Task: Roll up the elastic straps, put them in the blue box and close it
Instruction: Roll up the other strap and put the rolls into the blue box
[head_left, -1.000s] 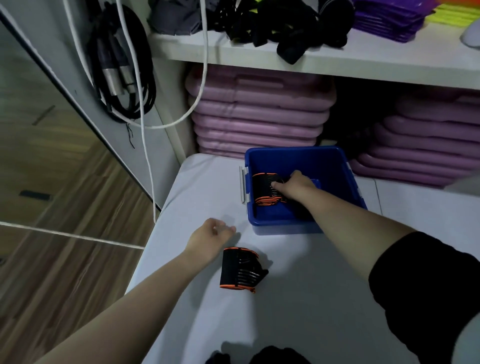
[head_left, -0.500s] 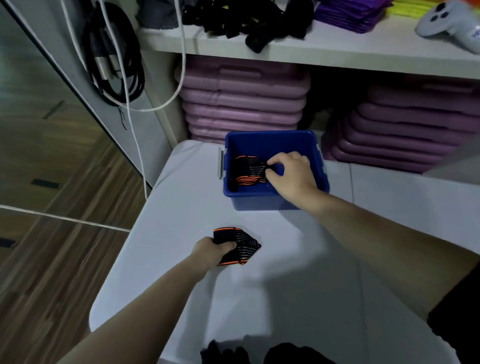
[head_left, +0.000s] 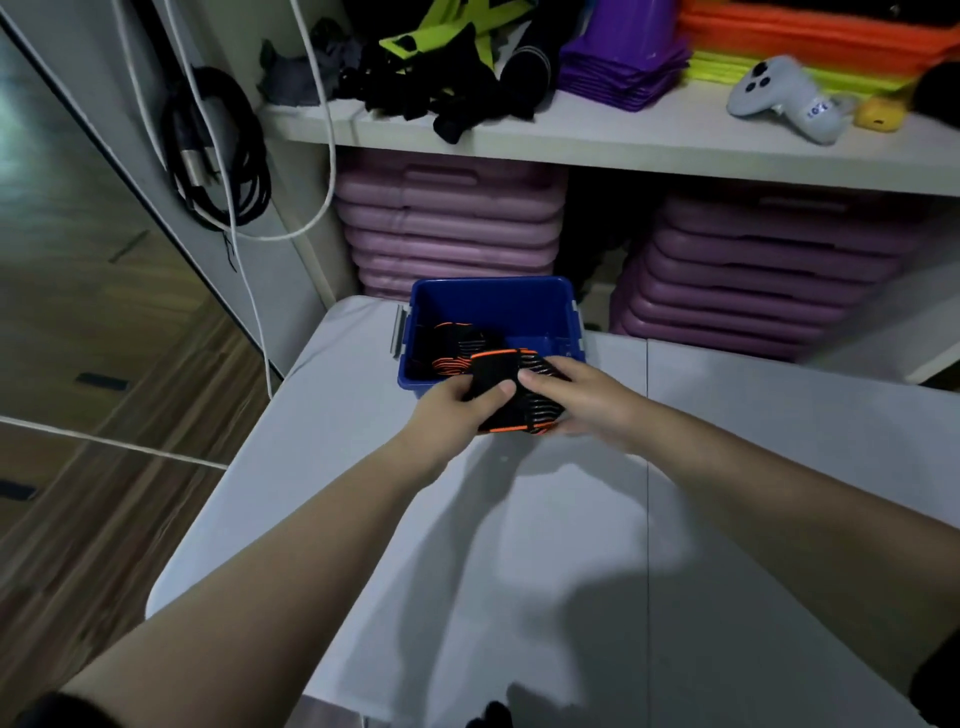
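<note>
The blue box (head_left: 540, 312) stands open at the far end of the white table (head_left: 519, 545), with one rolled black-and-orange strap (head_left: 452, 348) lying inside at its left. A second rolled strap (head_left: 519, 400) is held just above the box's near rim. My left hand (head_left: 452, 410) grips its left side with the thumb on top. My right hand (head_left: 582, 400) holds its right side, fingers over the roll. No lid is in view.
Behind the box are stacks of purple mats (head_left: 447, 228) under a shelf (head_left: 623, 140) with black straps, purple cones and a grey controller (head_left: 779, 96). Cables (head_left: 218, 150) hang on the left wall. A dark item (head_left: 488, 714) lies at the table's near edge.
My left hand lifted the second rolled strap from the table toward the box. My right hand left the first strap inside the box and came back to take hold of the second one.
</note>
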